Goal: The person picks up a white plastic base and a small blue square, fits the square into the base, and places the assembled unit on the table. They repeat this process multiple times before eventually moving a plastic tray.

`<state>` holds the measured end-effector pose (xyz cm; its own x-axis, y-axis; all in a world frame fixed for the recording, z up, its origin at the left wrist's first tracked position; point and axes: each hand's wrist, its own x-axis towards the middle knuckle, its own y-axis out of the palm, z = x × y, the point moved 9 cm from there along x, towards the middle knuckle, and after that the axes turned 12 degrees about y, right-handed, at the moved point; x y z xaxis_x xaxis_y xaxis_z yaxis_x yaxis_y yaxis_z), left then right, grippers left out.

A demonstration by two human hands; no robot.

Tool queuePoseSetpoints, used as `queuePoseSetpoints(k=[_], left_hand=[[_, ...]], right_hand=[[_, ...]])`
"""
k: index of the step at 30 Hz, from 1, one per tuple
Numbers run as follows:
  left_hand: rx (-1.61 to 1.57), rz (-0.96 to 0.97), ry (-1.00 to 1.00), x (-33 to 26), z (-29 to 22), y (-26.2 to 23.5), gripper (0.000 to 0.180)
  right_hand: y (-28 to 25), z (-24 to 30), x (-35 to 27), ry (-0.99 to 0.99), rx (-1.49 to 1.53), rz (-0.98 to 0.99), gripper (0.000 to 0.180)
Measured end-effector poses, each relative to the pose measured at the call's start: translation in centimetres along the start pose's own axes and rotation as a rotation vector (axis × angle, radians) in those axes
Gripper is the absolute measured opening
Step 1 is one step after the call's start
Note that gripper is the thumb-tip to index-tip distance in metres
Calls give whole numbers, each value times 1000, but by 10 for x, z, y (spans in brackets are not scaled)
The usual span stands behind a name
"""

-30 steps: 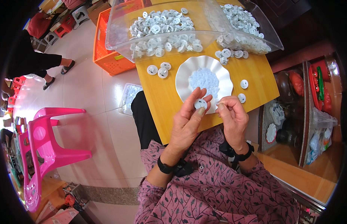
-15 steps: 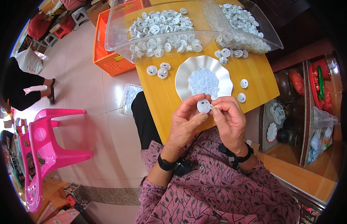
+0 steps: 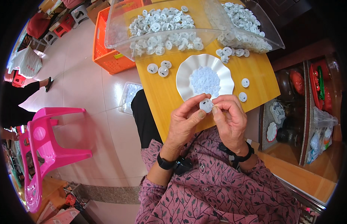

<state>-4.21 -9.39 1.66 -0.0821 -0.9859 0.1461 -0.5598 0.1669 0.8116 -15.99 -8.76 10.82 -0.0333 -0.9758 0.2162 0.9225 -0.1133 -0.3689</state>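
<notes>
Between the thumb and fingers of my left hand point(image 3: 184, 121) is a round white plastic disc point(image 3: 206, 105) with small dark slots in its face. My right hand point(image 3: 231, 118) is pinched closed at the disc's right edge, on a small whitish piece mostly hidden by the fingertips. Just beyond my hands sits a white wavy-rimmed plate point(image 3: 183, 80) holding a heap of small pale flat pieces point(image 3: 205, 80). Two similar discs point(image 3: 245, 82) lie right of the plate, and a group of three discs point(image 3: 163, 71) lies to its left.
Clear plastic bins point(image 3: 169, 33) full of white parts stand across the wooden table point(image 3: 158, 100), several discs point(image 3: 225, 52) beside them. An orange crate point(image 3: 106, 56) stands left of the table. A pink chair point(image 3: 58, 145) and a person's dark-clothed legs point(image 3: 22, 93) are further left. Shelves point(image 3: 289, 123) are at right.
The disc is turned slightly in my left fingers, and my right fingertips are closer against its edge. The person at left has shifted their legs.
</notes>
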Motion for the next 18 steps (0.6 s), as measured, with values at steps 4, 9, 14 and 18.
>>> queuePoseSetpoints(k=[4, 9, 14, 18], left_hand=[[-7, 20, 41, 0, -1, -1, 47], [0, 20, 55, 0, -1, -3, 50], [6, 16, 61, -1, -1, -4, 51], [15, 22, 70, -1, -1, -4, 51]], right_hand=[[1, 8, 1, -47, -53, -5, 11], [2, 11, 0, -79, -87, -11, 12], [3, 16, 0, -105, -142, -11, 12], [3, 15, 0, -118, -158, -12, 12]])
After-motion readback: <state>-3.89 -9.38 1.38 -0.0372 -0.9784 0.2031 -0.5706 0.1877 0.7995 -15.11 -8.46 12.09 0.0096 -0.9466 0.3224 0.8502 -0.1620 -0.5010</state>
